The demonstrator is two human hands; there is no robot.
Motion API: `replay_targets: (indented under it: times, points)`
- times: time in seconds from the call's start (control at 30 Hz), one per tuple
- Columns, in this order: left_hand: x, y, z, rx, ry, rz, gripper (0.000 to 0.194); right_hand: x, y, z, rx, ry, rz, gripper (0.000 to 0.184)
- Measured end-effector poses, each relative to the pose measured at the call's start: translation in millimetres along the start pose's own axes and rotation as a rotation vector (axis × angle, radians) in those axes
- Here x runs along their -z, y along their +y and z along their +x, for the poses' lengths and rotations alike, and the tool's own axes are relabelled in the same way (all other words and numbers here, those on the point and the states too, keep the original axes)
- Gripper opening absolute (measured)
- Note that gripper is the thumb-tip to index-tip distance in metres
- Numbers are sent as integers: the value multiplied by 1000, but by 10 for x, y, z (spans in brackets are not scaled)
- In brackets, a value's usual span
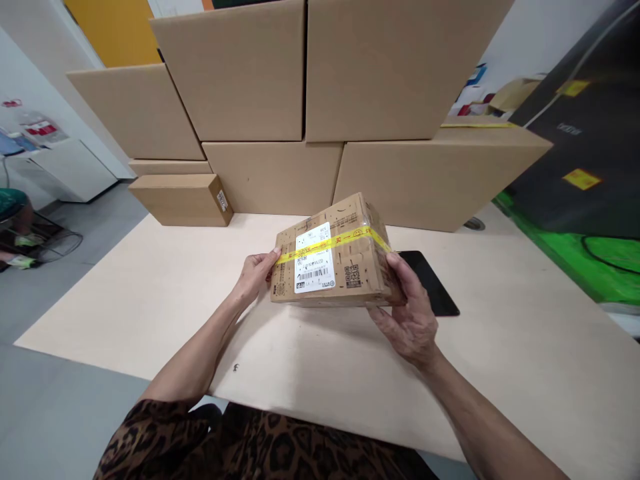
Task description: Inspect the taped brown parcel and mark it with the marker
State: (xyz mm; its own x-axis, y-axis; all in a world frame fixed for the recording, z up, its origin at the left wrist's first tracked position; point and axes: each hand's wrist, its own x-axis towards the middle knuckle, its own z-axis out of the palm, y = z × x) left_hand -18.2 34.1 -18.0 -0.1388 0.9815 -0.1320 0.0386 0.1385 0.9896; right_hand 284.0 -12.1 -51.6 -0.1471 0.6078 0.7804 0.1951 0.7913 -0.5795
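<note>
Between my two hands is a brown cardboard box (345,233), tilted and held above the table. Yellow printed tape (350,237) runs round it, and a white shipping label (314,267) is stuck on the face turned to me. My left hand (256,275) grips the box's left end, thumb in front; its other fingers are partly hidden behind. At the right end, my right hand (410,320) holds the lower corner with thumb and fingers. A flat black tablet-like object (435,287) lies on the table, partly covered by the box and my right hand.
Large cardboard boxes (250,73) are stacked along the back of the pale table (150,300). A small carton (175,197) stands at the back left. A dark panel (590,127) with yellow stickers is on the right. At far left, part of a seated person (15,207) shows.
</note>
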Motion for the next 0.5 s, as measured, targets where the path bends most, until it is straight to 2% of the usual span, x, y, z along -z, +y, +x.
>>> replay_targets:
  times: [0.1, 0.23, 0.37, 0.5]
  points:
    - [14, -18, 7, 20, -40, 12, 79, -45, -7, 7, 7, 80, 14, 89]
    - [-29, -67, -15, 79, -126, 14, 79, -55, -69, 18, 111, 147, -91, 86]
    - [-88, -101, -61, 146, -225, -7, 78, 7, -134, 28, 201, 63, -207, 80]
    - [-106, -122, -76, 187, -287, -65, 83, 22, -164, 38, 294, -20, -227, 81]
